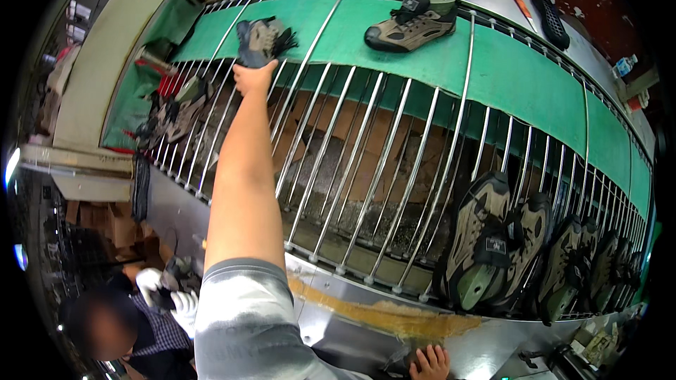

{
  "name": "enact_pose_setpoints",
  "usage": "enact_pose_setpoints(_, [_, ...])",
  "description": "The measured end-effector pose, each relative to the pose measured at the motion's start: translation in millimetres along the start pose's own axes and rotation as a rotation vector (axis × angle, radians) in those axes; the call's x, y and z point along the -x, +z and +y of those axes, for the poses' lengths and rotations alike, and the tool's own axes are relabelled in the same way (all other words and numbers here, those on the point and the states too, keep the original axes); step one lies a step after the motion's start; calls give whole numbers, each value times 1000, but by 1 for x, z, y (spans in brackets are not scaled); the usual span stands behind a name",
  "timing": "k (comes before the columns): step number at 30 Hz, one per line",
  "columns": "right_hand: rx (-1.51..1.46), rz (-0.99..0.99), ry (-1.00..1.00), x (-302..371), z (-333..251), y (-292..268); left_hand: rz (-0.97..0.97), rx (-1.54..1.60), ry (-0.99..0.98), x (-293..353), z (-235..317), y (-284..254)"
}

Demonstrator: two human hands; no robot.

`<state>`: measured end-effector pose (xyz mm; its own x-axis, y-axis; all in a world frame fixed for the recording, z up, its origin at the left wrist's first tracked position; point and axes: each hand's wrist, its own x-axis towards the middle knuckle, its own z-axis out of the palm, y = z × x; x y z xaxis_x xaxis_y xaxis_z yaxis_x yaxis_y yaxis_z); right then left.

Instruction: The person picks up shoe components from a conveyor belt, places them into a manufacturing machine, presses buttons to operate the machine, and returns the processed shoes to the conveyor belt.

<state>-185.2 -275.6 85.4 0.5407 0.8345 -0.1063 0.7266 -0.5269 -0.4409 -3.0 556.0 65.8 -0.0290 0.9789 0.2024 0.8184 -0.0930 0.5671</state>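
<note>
At the far left of the rack, my left hand point(253, 77) is closed on the lower end of a brown and dark grey shoe point(262, 41) with black laces. That shoe is over a green belt point(320, 32); whether it touches the belt I cannot tell. My left arm stretches out straight across the metal bars. Low in the picture, my right hand point(431, 364) lies on the metal front edge, holding nothing, its fingers apart. Another brown and black shoe point(412, 27) stands on the belt, further right.
Several shoes with green lasts, such as this one point(486, 239), lean on the metal bars point(380, 183) at right. More shoes point(176, 116) lie at the left end. An orange-handled tool point(521, 5) and a black sole point(551, 21) lie behind. A white-gloved co-worker point(162, 324) holds a dark item at lower left.
</note>
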Motion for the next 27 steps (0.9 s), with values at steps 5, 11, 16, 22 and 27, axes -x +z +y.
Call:
enact_pose_setpoints(5, [-23,27,5,5,1,10,16,138,105,9,11,15])
enact_pose_setpoints(11, [20,42,1,-3,2,6,-43,202,86,-3,-18,-5])
enact_pose_setpoints(16, [67,45,-31,-5,-1,6,-427,639,-28,54,-25,-74])
enact_pose_setpoints(22, [123,72,-39,1,-7,10,-809,1131,-322,192,-110,-184])
enact_pose_setpoints(27, [60,118,-18,9,-13,11,-899,1234,-659,413,-179,-279])
